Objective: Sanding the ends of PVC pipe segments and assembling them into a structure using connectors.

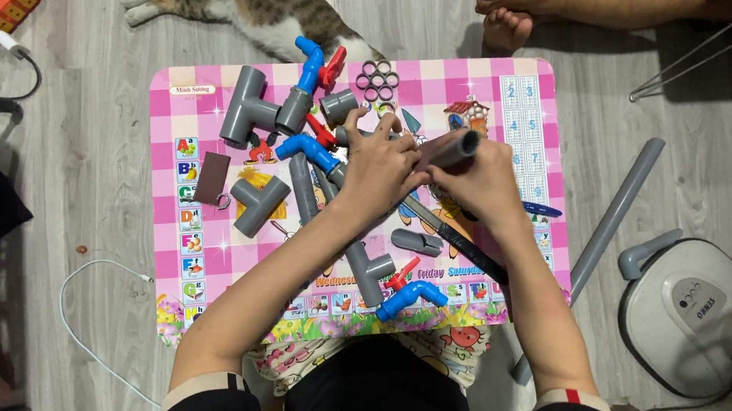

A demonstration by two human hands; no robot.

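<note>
Both hands work near the middle of the pink checked table [537, 73], slightly toward its far edge. The left hand [376, 166] is clenched over the joint where a grey pipe [456, 148] meets other fittings, its fingers curled down so that what lies beneath them cannot be told. The right hand [485, 184] is wrapped around the same grey pipe, whose open end points toward the far right corner. A dark hand saw [463, 246] lies just under the right wrist, running toward the near right corner. Near the far left corner rests a large grey tee [243, 107], with a second grey tee [259, 204] nearer the left edge. A blue tap with a red handle [407, 295] lies at the near edge. A cat [266, 11] lies on the floor beyond the far edge
</note>
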